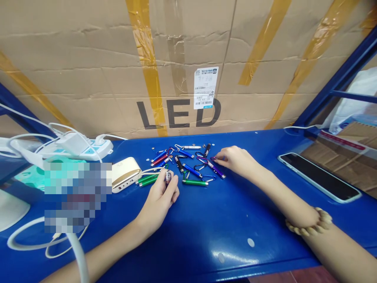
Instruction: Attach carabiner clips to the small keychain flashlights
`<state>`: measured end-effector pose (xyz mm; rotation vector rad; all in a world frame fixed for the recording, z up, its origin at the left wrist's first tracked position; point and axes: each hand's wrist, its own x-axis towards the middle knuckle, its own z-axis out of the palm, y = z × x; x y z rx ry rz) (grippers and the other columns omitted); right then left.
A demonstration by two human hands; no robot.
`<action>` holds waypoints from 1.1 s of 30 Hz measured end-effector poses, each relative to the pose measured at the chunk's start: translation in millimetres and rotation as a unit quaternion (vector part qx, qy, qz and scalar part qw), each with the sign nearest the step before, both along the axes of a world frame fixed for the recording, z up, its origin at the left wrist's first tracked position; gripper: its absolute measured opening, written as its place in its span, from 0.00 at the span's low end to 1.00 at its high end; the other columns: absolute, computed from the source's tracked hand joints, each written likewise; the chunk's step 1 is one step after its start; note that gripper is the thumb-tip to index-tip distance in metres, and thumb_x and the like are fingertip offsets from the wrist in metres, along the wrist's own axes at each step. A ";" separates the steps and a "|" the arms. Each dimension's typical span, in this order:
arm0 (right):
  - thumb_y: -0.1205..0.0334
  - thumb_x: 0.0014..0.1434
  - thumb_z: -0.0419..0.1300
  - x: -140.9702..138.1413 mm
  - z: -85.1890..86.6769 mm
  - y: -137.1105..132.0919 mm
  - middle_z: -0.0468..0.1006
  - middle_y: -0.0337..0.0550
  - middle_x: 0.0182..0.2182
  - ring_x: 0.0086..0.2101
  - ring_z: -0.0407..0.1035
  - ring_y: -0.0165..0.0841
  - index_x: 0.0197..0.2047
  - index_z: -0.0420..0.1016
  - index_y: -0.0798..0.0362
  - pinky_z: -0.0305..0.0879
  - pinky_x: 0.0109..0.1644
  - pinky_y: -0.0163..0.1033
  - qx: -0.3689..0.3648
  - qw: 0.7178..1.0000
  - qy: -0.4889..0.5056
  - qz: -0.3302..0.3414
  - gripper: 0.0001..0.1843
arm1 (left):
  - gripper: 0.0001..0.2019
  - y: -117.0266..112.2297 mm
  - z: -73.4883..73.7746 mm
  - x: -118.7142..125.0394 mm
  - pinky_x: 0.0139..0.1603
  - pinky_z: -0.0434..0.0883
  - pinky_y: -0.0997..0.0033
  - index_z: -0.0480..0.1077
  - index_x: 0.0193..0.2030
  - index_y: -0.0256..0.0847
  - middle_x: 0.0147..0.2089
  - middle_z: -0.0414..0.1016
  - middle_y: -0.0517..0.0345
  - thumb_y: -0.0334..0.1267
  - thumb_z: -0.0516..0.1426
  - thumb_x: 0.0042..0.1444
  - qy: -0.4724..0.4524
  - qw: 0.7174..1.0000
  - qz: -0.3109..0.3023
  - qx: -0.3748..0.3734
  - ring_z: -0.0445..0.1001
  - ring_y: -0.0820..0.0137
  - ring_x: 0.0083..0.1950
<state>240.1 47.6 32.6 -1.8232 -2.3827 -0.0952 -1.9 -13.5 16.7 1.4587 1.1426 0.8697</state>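
Keychain torches [182, 168] lie in one loose heap on the blue bench [235, 236], in blue, green, purple, red and silver, most with a carabiner clip attached. As far as we can see, nearly all of them sit together in that heap, with none set apart in a separate group; only one is up off the bench. Our left grip [159, 200] curls shut around that one, a short dark torch [168, 177] held upright, its end showing above the fingers. Our right grip [235, 161] reaches the right edge of the heap with its fingers loosely bent, the fingertips [216, 158] at a purple torch [216, 169]; we cannot tell whether they have hold of it. Small silver discs [153, 148] are scattered around the heap. Left of it sit a power bank [126, 174] and a power strip [88, 147] tangled in white cables, and a blurred patch hides part of that corner. A phone [319, 177] lies flat to the right. A taped carton [176, 51] printed "LED" stands behind the bench.
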 end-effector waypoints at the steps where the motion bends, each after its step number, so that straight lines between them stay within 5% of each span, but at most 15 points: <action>1: 0.62 0.58 0.55 0.0 1.7 -0.3 0.79 0.41 0.30 0.30 0.72 0.33 0.34 0.78 0.49 0.54 0.24 0.31 0.014 1.000 0.017 -0.008 0.10 | 0.11 -0.4 -0.3 0.0 0.21 0.54 0.77 0.50 0.32 0.44 0.20 0.56 0.70 0.47 0.45 0.61 -0.008 1.000 -0.002 0.000 0.53 0.76 0.22; 5: 0.57 0.62 0.51 -9.7 7.1 -8.1 0.80 0.42 0.29 0.27 0.73 0.33 0.38 0.76 0.51 0.59 0.25 0.32 0.103 0.987 0.125 -0.010 0.13 | 0.10 -2.2 -4.9 -1.5 0.24 0.56 0.77 0.50 0.33 0.44 0.24 0.53 0.70 0.43 0.49 0.60 -0.020 0.999 -0.022 0.037 0.54 0.77 0.24; 9: 0.58 0.63 0.52 -34.0 1.5 -26.7 0.80 0.43 0.35 0.33 0.74 0.32 0.40 0.76 0.53 0.66 0.36 0.34 0.153 0.949 0.208 0.182 0.12 | 0.10 -2.6 -7.5 -2.4 0.28 0.58 0.76 0.51 0.33 0.44 0.27 0.53 0.68 0.42 0.49 0.61 -0.030 0.997 -0.031 0.065 0.56 0.77 0.27; 11: 0.58 0.62 0.53 -46.3 -3.6 -36.6 0.79 0.43 0.31 0.31 0.73 0.30 0.40 0.76 0.54 0.66 0.34 0.32 0.135 0.922 0.224 0.285 0.12 | 0.10 -2.3 -6.5 -2.0 0.27 0.58 0.76 0.50 0.33 0.43 0.26 0.55 0.69 0.43 0.48 0.61 -0.046 0.997 -0.038 0.057 0.56 0.77 0.26; 14: 0.60 0.61 0.55 -58.5 -8.4 -46.9 0.76 0.42 0.27 0.27 0.70 0.27 0.38 0.76 0.56 0.66 0.31 0.30 0.109 0.891 0.264 0.353 0.11 | 0.11 -1.7 -5.3 -1.2 0.25 0.57 0.76 0.48 0.32 0.44 0.23 0.56 0.70 0.44 0.47 0.62 -0.079 0.993 -0.068 0.046 0.56 0.78 0.23; 21: 0.67 0.59 0.58 -59.5 -5.0 -44.7 0.77 0.42 0.29 0.30 0.70 0.28 0.39 0.76 0.57 0.67 0.35 0.33 0.092 0.870 0.376 0.307 0.07 | 0.11 0.4 -7.6 -3.6 0.25 0.58 0.77 0.50 0.33 0.43 0.25 0.58 0.69 0.43 0.49 0.61 -0.066 0.995 -0.039 0.061 0.59 0.79 0.24; 29: 0.69 0.59 0.56 -58.8 -9.2 -42.1 0.77 0.46 0.38 0.38 0.71 0.30 0.43 0.77 0.53 0.69 0.42 0.36 0.046 0.850 0.378 0.365 0.10 | 0.14 2.2 -2.7 -1.4 0.24 0.57 0.77 0.49 0.31 0.43 0.24 0.62 0.68 0.46 0.50 0.59 -0.106 0.994 -0.037 0.012 0.61 0.78 0.23; 33: 0.66 0.58 0.59 -57.8 -11.3 -42.0 0.76 0.44 0.35 0.31 0.70 0.28 0.46 0.75 0.54 0.69 0.31 0.32 0.046 0.854 0.386 0.346 0.12 | 0.14 0.6 -1.2 -1.3 0.24 0.57 0.78 0.49 0.31 0.43 0.21 0.56 0.71 0.45 0.51 0.59 -0.116 0.992 -0.042 0.024 0.58 0.79 0.22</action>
